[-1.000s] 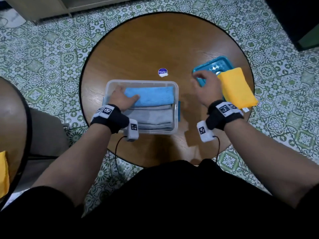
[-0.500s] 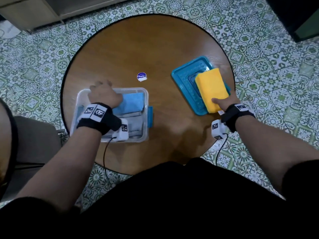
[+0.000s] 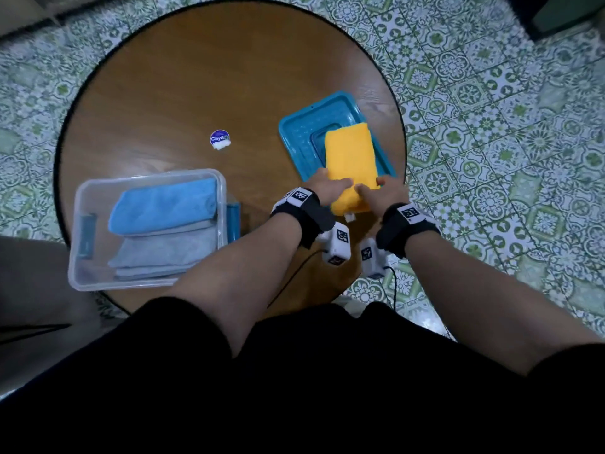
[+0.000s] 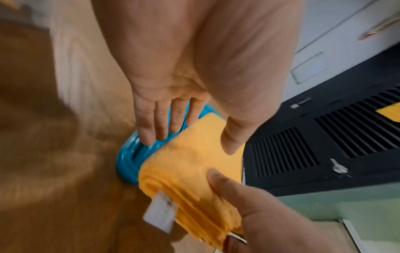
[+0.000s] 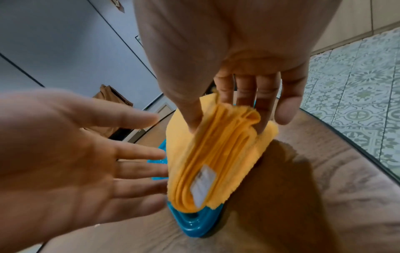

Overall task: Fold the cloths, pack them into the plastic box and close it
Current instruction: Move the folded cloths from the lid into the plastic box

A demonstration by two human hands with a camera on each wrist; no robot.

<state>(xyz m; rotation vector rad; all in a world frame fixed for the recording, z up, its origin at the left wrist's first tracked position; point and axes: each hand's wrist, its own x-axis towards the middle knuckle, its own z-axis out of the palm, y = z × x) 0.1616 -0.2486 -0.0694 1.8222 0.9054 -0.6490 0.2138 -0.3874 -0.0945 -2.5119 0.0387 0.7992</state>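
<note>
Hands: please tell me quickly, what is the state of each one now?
Left hand: open, fingers straight, reaching to the folded yellow cloth, holding nothing.
Right hand: pinches the yellow cloth's near end between thumb and fingers.

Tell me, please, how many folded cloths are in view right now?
3: a blue cloth atop a grey cloth inside the clear box, and a yellow cloth on the teal lid, pinched by the right hand. More may hide underneath.
</note>
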